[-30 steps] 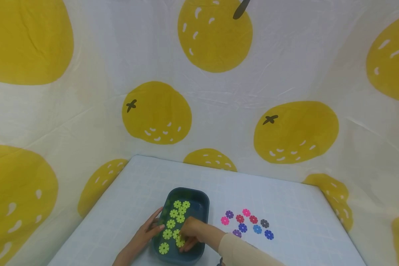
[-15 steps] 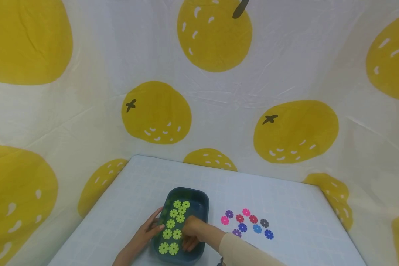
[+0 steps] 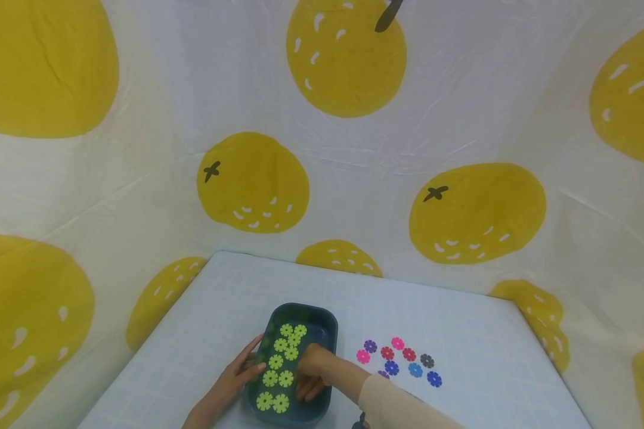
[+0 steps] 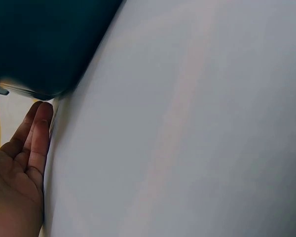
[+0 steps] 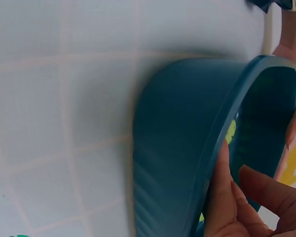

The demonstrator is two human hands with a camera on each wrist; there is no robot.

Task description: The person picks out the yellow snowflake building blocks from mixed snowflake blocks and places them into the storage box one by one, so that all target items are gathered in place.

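In the head view my left hand [image 3: 235, 374] lies along the left side of the dark teal tray [image 3: 315, 331], its thumb at the rim. Its fingers [image 4: 38, 143] look straight in the left wrist view, fingertips right at the outer wall. My right hand [image 3: 312, 370] reaches down inside the tray's right half. The right wrist view shows its thumb [image 5: 264, 190] apart from the fingers, with nothing visible between them. Several yellow-green snowflake discs [image 3: 270, 378] lie left of it, mostly in paired rows. Part of the tray floor is hidden under the right hand.
Right of the tray, snowflake discs in other colours lie scattered on the pale tablecloth [image 3: 451, 333], among them a pink disc [image 3: 398, 343], a grey disc [image 3: 427, 360] and a light blue disc [image 3: 415, 370]. A fruit-print curtain [image 3: 354, 196] rises behind the table.
One second ago the right fingers were at a yellow-green disc; it now lies beside another in the nearest row. The right hand has drawn off slightly to the right. The left hand has stayed put.
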